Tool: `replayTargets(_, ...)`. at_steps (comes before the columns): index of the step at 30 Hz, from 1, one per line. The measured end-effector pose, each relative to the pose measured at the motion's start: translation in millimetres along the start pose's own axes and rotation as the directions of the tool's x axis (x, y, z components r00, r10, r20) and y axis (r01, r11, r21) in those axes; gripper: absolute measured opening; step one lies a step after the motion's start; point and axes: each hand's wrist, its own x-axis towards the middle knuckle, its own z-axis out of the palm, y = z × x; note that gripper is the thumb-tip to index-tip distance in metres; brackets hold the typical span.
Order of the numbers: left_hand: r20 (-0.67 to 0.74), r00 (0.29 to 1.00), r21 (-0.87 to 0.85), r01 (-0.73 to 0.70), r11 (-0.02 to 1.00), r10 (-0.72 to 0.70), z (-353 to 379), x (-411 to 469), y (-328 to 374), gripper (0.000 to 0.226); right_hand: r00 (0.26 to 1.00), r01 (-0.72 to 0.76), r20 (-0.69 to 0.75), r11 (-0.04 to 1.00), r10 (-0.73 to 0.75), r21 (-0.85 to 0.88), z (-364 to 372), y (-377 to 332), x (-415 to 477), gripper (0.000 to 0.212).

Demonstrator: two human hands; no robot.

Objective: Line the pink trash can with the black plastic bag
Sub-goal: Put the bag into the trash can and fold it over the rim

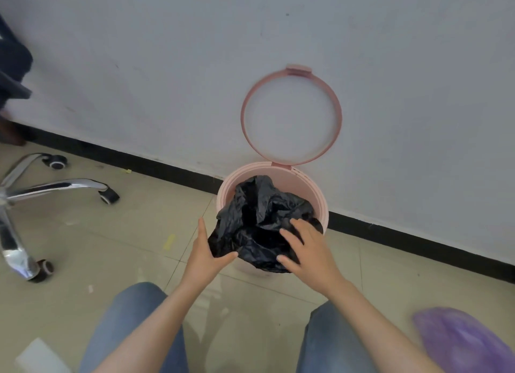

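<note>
The pink trash can (281, 177) stands on the floor against the wall, its pink ring lid (291, 116) flipped up and leaning on the wall. A crumpled black plastic bag (259, 222) fills the can's mouth and hangs over the near rim. My left hand (207, 254) touches the bag's lower left edge, thumb against the plastic, fingers spread. My right hand (305, 250) rests on the bag's right side with fingers spread over it. The can's near wall is mostly hidden by the bag and hands.
An office chair's chrome wheeled base (33, 194) stands at the left. A black baseboard (418, 244) runs along the white wall. A purple blurred object (457, 344) lies at the lower right. My knees in blue jeans (131, 331) are at the bottom.
</note>
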Motion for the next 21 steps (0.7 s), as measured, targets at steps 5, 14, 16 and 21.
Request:
replayTargets(5, -0.091, 0.995, -0.014, -0.053, 0.998, 0.052, -9, 0, 10, 0.101, 0.976, 0.167, 0.179, 0.947, -0.12, -0.273, 3, -4, -16, 0.064)
replayTargets(14, -0.39, 0.909, -0.266, -0.265, 0.927, 0.148, -48, 27, 106, 0.075, 0.925, -0.079, -0.365, 0.993, 0.104, 0.083, -32, -2, 29, 0.017)
replayTargets(16, -0.44, 0.878, -0.174, -0.288, 0.942, 0.187, -46, 30, 117, 0.069, 0.948, -0.089, -0.305, 0.996, 0.091, 0.02, -34, -9, 36, 0.011)
replayTargets(21, -0.096, 0.803, 0.672, -0.384, 0.634, 0.588, -13, 18, 94, 0.064, 0.924, -0.16, 0.357, 0.986, 0.135, 0.042, 3, -20, 33, 0.028)
